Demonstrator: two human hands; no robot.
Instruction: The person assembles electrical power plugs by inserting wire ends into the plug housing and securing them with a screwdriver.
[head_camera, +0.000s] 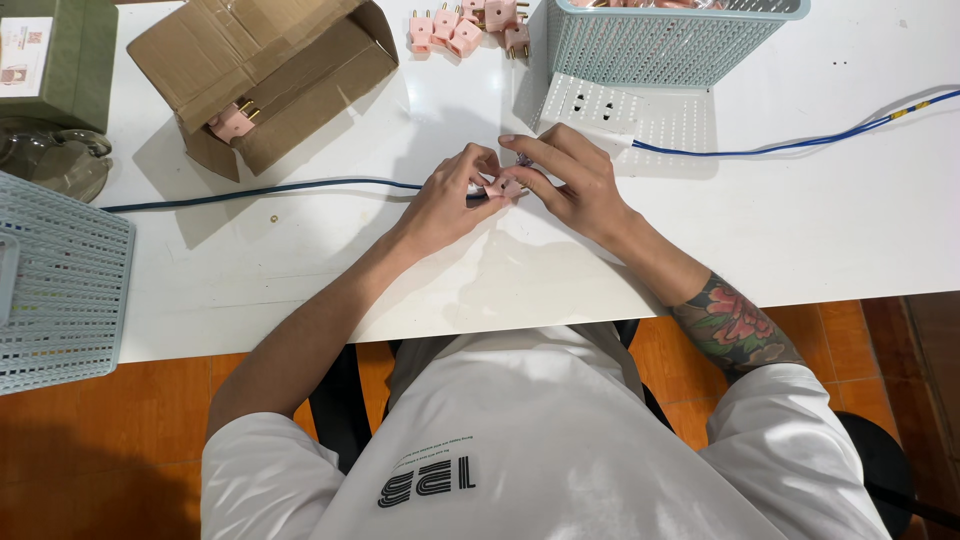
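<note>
My left hand (452, 195) and my right hand (570, 180) meet at the middle of the white table (800, 230), both pinching a small pink plug (503, 187). A dark blue cable (250, 190) runs from the left edge of the table into my left hand's fingers. Another blue cable (790, 147) leads from the right to a white connector (610, 140) just behind my right hand. Most of the plug is hidden by my fingers.
An open cardboard box (270, 70) with a pink plug inside lies at the back left. Several loose pink plugs (465, 25) sit beside a pale blue mesh basket (670, 45) at the back. Another mesh basket (60, 280) stands at the left edge, a green box (55, 60) behind it.
</note>
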